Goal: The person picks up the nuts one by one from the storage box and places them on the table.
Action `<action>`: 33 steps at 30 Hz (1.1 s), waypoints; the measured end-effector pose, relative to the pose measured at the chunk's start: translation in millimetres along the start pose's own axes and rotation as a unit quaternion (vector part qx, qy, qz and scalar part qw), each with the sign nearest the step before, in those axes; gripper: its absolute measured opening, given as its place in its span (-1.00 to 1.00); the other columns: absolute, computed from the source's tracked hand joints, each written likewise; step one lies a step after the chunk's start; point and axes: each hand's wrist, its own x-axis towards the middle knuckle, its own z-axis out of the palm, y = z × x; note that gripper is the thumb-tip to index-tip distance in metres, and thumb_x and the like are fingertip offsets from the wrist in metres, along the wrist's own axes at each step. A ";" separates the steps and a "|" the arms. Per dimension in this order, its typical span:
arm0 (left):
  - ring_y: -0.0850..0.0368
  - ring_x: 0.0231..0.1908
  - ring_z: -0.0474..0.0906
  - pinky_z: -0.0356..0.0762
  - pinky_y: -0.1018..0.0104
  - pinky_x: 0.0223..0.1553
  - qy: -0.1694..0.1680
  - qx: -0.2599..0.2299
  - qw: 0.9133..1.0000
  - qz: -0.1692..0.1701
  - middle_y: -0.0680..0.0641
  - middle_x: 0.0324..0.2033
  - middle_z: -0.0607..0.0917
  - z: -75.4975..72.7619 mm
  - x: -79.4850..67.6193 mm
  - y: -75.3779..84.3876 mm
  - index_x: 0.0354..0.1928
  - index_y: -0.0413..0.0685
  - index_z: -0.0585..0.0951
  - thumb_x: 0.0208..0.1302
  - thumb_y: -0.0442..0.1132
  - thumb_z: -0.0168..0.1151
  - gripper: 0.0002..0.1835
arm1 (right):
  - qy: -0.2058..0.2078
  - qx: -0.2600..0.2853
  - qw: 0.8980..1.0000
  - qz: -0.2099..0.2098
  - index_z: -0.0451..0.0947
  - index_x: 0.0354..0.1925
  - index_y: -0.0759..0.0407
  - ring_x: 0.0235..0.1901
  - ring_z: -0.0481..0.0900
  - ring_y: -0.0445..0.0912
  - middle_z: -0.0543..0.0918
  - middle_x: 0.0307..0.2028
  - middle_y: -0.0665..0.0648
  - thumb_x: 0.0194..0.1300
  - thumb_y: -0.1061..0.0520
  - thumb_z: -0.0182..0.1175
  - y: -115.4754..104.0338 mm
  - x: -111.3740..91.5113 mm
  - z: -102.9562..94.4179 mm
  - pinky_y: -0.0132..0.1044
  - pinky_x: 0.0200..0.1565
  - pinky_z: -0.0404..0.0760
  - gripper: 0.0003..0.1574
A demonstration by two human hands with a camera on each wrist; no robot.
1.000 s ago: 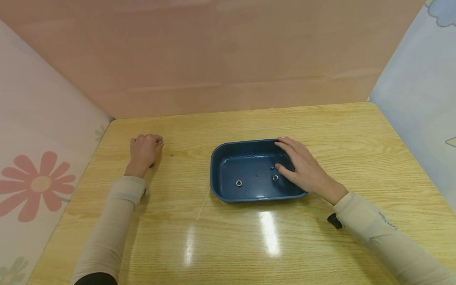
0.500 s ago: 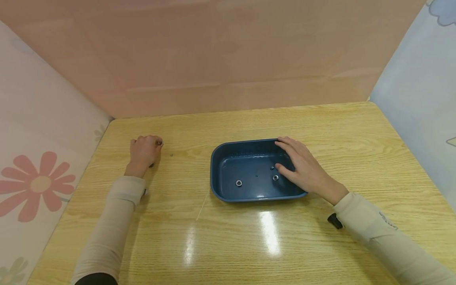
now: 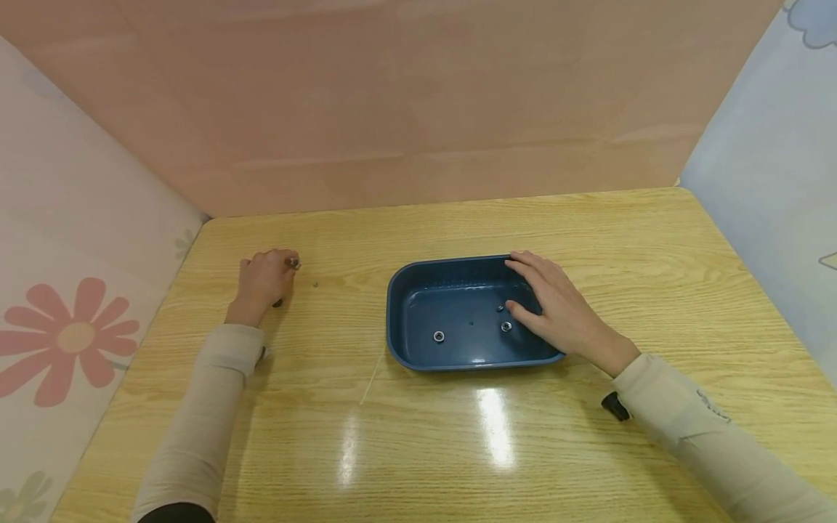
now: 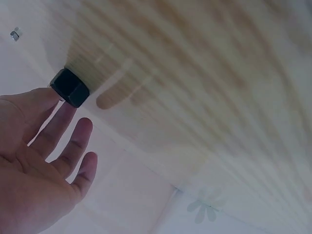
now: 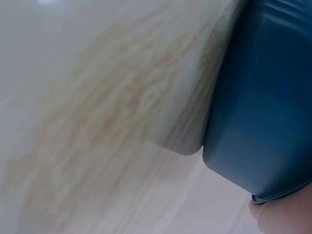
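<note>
My left hand (image 3: 264,280) pinches a metal hex nut (image 3: 294,263) at the left of the table. In the left wrist view this nut (image 4: 70,88) looks dark, held at the tips of thumb and index finger, with the other fingers spread loosely. My right hand (image 3: 556,309) rests across the right end of a blue plastic tray (image 3: 390,319), fingers laid over its far rim and thumb over the inside. Inside lie two silver hex nuts, one near the left (image 3: 439,336) and one near the thumb (image 3: 506,327), plus a smaller metal piece (image 3: 500,308).
A tiny metal nut (image 3: 315,285) lies on the wooden table (image 3: 418,443) just right of my left hand. A pink-brown panel (image 3: 418,109) stands along the back edge, and patterned panels (image 3: 72,218) close off both sides.
The nut in my left fingers has turned, and more of its dark hole shows toward the head camera. The left hand has barely shifted; my right hand and the tray have stayed still.
</note>
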 end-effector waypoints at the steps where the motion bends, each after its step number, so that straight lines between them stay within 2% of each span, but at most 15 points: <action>1: -0.38 0.12 0.51 0.28 -0.36 0.16 -0.003 -0.002 1.000 0.001 -0.28 0.15 0.63 0.0 -0.4 -0.5 0.26 -0.13 0.51 0.46 -0.24 0.09 -0.62 | 0.000 0.000 1.000 0.001 0.22 0.44 0.26 0.47 0.08 0.28 0.19 0.48 0.28 0.35 0.02 0.24 0.0 0.0 0.1 0.32 0.39 0.10 -0.18; 4: -0.40 0.16 0.46 0.28 -0.37 0.16 -0.001 -0.005 1.000 0.006 -0.30 0.21 0.58 0.0 -1.5 -1.0 0.32 -0.13 0.47 0.44 -0.26 0.10 -0.56 | -0.001 0.000 1.000 0.001 0.22 0.44 0.26 0.47 0.08 0.28 0.20 0.48 0.28 0.35 0.02 0.23 -0.2 0.1 0.0 0.32 0.39 0.09 -0.18; 9: -0.42 0.20 0.40 0.27 -0.38 0.16 0.020 -0.006 1.000 0.020 -0.34 0.28 0.50 -0.8 -3.0 0.9 0.32 -0.14 0.48 0.42 -0.29 0.13 -0.56 | -0.001 0.000 1.000 0.000 0.22 0.44 0.26 0.47 0.08 0.27 0.20 0.48 0.28 0.35 0.02 0.23 -0.5 0.0 0.0 0.31 0.39 0.09 -0.19; 15: -0.38 0.18 0.42 0.26 -0.35 0.16 0.045 -0.013 0.998 0.036 -0.31 0.26 0.53 -1.7 -4.1 8.2 0.29 -0.10 0.51 0.41 -0.28 0.16 -0.58 | 0.001 -0.001 1.000 -0.003 0.22 0.44 0.26 0.47 0.09 0.27 0.20 0.48 0.28 0.35 0.03 0.23 -0.3 -0.2 0.4 0.31 0.39 0.10 -0.19; 21: -0.36 0.16 0.44 0.25 -0.30 0.15 0.073 -0.038 0.994 0.066 -0.30 0.23 0.57 -4.3 -6.6 19.6 0.26 -0.10 0.54 0.36 -0.33 0.21 -0.57 | 0.004 -0.001 1.000 -0.005 0.22 0.44 0.26 0.47 0.09 0.28 0.20 0.47 0.29 0.36 0.02 0.23 0.1 -0.1 0.7 0.32 0.38 0.11 -0.19; 25: -0.34 0.10 0.48 0.25 -0.29 0.13 0.073 -0.053 0.992 0.085 -0.29 0.22 0.58 -6.7 -8.9 25.3 0.26 -0.10 0.54 0.35 -0.33 0.23 -0.57 | 0.003 -0.003 1.000 -0.006 0.22 0.44 0.26 0.47 0.09 0.28 0.19 0.48 0.30 0.36 0.02 0.23 0.2 -0.3 0.9 0.32 0.38 0.11 -0.19; 31: -0.26 -0.11 0.60 0.30 -0.33 0.14 0.079 -0.059 0.988 0.118 -0.28 0.17 0.62 -8.1 -9.2 31.6 0.21 -0.09 0.59 0.35 -0.31 0.25 -0.61 | 0.002 -0.002 1.000 -0.005 0.22 0.44 0.26 0.47 0.09 0.28 0.19 0.48 0.30 0.36 0.03 0.23 -0.4 -0.2 0.0 0.32 0.38 0.11 -0.19; 33: -0.27 -0.11 0.61 0.32 -0.34 0.14 0.084 -0.060 0.986 0.132 -0.28 0.15 0.64 -8.4 -9.2 34.1 0.20 -0.09 0.60 0.33 -0.31 0.27 -0.61 | 0.002 -0.001 1.000 -0.005 0.22 0.44 0.27 0.46 0.09 0.28 0.19 0.47 0.30 0.36 0.04 0.23 -0.5 0.0 -0.3 0.32 0.37 0.11 -0.19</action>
